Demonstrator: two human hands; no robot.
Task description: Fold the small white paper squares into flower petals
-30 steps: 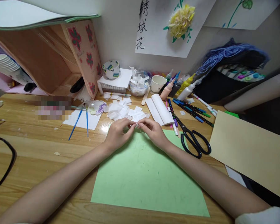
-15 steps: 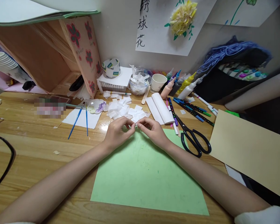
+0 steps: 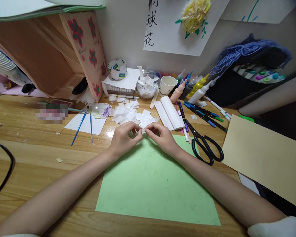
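Note:
Above the far edge of a green paper sheet (image 3: 158, 187), my left hand (image 3: 125, 136) and my right hand (image 3: 162, 138) meet fingertip to fingertip. Both are closed in a pinch on a small piece of white paper (image 3: 143, 131), mostly hidden by the fingers. Just beyond the hands lies a loose heap of cut white paper pieces (image 3: 125, 112). A folded white paper strip (image 3: 171, 113) rests past my right hand, and black-handled scissors (image 3: 203, 146) lie beside my right forearm.
Two blue paintbrushes (image 3: 91, 127) and a small palette (image 3: 101, 111) lie at left. Along the wall stand a bowl of paper scraps (image 3: 148, 90), a paper cup (image 3: 168, 85) and paint bottles (image 3: 199, 93). Several markers (image 3: 204, 115) and a beige sheet (image 3: 266, 158) are at right.
The view has shifted slightly. My two hands stay together at the same spot, still pinching the small white paper, with only slight finger movement.

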